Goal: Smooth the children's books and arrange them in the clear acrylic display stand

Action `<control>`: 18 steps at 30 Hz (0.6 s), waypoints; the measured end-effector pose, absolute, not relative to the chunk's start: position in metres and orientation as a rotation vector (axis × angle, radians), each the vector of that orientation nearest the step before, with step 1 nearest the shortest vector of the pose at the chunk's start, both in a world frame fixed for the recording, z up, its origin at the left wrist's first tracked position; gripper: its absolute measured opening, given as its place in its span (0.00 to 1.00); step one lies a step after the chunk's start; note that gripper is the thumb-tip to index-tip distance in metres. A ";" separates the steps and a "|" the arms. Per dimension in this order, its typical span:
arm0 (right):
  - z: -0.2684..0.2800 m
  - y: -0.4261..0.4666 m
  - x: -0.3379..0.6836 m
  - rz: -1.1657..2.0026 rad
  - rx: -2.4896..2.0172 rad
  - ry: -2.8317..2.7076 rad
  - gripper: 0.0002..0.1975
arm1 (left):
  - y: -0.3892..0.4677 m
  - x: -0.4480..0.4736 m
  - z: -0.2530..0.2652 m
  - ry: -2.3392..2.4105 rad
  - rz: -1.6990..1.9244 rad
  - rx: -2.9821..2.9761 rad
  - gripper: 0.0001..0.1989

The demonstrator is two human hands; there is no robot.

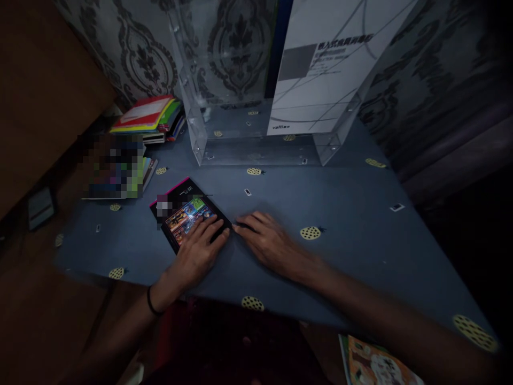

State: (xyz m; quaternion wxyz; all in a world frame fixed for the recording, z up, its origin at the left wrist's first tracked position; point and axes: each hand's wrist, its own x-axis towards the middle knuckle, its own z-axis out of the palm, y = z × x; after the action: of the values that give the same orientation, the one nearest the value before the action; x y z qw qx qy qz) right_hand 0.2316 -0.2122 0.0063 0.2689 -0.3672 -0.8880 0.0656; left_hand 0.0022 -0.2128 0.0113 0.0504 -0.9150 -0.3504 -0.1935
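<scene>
A book (180, 195) with a black cover, a pink edge and a block of small colour pictures lies flat and slanted on the table. My left hand (199, 251) rests across its lower right part, fingers outstretched on the cover. At the book's right corner, my right hand (267, 240) has its fingers bent and drawn together, with thumb and forefinger closed on that corner. A dark band circles my left wrist.
Behind the book stands a clear acrylic rack (256, 152) holding a white printed booklet (316, 91). Stacked books (146, 120) and a partly blurred pile (116, 171) sit at the left. The blue tablecloth (344, 198) has pineapple prints. An orange-covered book (377, 363) lies below the front edge.
</scene>
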 end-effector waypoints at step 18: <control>0.001 -0.211 0.232 0.170 -0.987 -2.375 0.16 | -0.210 -0.018 0.017 -1.143 -0.702 -2.893 0.14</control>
State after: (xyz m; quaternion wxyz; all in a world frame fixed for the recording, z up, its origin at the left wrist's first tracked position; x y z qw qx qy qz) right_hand 0.2323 -0.2110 0.0011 0.2781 -0.3677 -0.8851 0.0634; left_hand -0.0177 -0.2103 0.0175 -0.0238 -0.9069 -0.3584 -0.2201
